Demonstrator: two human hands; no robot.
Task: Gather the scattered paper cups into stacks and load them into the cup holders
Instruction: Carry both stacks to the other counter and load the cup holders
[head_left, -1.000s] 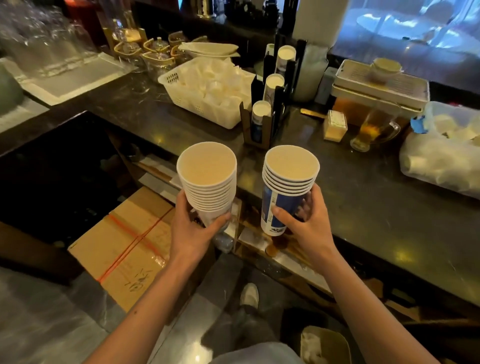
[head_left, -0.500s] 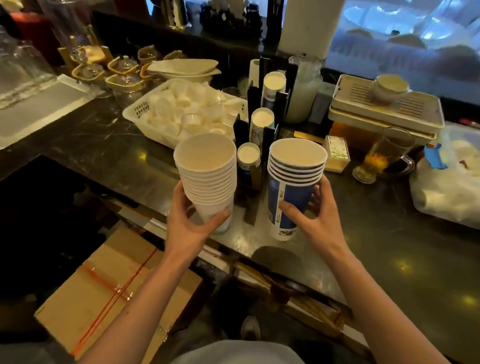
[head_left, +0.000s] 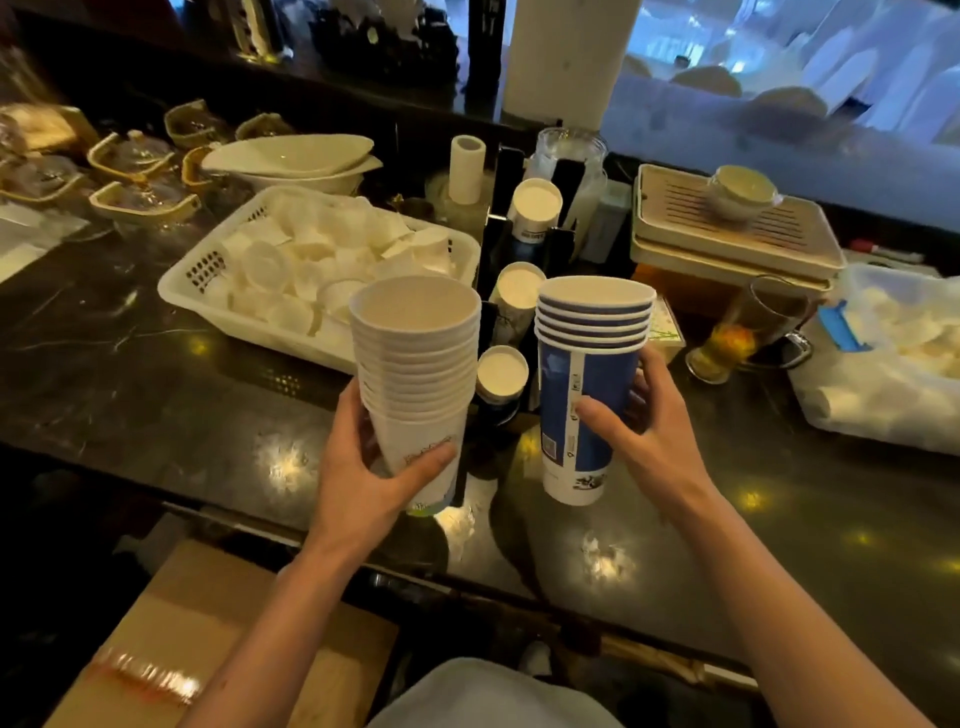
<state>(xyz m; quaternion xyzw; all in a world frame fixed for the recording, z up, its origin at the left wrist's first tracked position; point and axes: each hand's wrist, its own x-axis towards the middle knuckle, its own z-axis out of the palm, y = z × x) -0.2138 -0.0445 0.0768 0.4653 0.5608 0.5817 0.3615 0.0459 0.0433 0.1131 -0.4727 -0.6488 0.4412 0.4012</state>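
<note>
Your white stack (head_left: 415, 364) sits upright in your left hand (head_left: 363, 483), fingers wrapped round its lowest cup; your blue stack (head_left: 589, 384) stands in your right hand (head_left: 644, 436), gripped mid-body. Both hang above the table (head_left: 156, 405), flanking the black holder (head_left: 506, 322) with its loaded cups.

Your left hand (head_left: 366, 475): raised in front of you, forearm bare and reaching up from lower left, palm turned inward, thumb across the near side and fingers curled round the far side of the tall stack of white paper cups (head_left: 415, 374) it grips. Your right hand (head_left: 647, 434): level with the left, forearm bare from lower right, thumb forward, fingers spread behind the stack of blue paper cups (head_left: 589, 384) it grips.
</note>
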